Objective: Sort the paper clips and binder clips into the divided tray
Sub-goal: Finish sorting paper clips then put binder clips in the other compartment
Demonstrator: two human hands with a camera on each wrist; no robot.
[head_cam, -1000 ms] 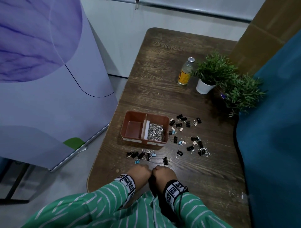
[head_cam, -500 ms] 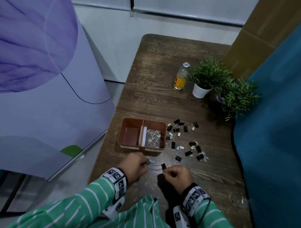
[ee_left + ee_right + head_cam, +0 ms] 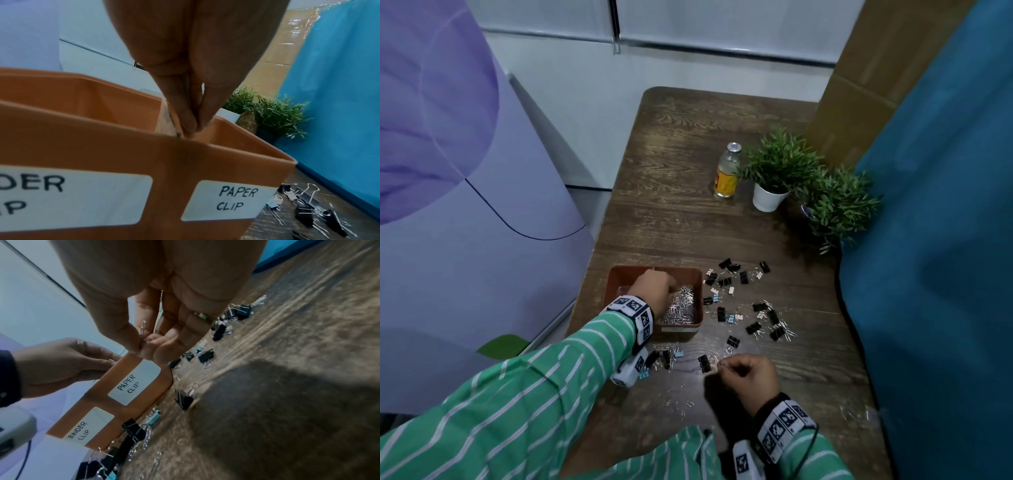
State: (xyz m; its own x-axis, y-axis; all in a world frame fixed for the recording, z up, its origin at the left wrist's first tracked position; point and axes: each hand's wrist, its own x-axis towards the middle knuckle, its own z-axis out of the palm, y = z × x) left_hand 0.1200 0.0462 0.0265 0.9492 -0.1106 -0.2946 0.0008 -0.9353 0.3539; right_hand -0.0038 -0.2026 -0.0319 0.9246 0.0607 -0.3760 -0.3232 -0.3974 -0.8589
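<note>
The orange divided tray (image 3: pixel 688 269) (image 3: pixel 102 146) (image 3: pixel 160 382) carries the labels "BINDER CLIP" on its left part and "PAPER CLIP" on its right. Silver paper clips (image 3: pixel 683 305) fill the right part. My left hand (image 3: pixel 654 291) (image 3: pixel 192 129) hovers over the tray near the divider, fingertips pinched together on a thin wire clip that is mostly hidden. My right hand (image 3: pixel 722 366) (image 3: pixel 144 347) sits low over the table's front and pinches a paper clip (image 3: pixel 142 328). A black binder clip (image 3: pixel 703 363) lies just left of it. Several binder clips (image 3: pixel 724 282) are scattered right of the tray.
More binder clips (image 3: pixel 664 356) lie in front of the tray, with loose paper clips (image 3: pixel 678 401) nearer me. A glass bottle (image 3: pixel 726 171) and two potted plants (image 3: pixel 774 174) (image 3: pixel 839 205) stand at the back right. A blue cloth (image 3: pixel 928 274) borders the table's right side.
My left hand has lifted from the clips at the table's front and moved forward over the tray. My right hand has stayed near the front edge, still pinching.
</note>
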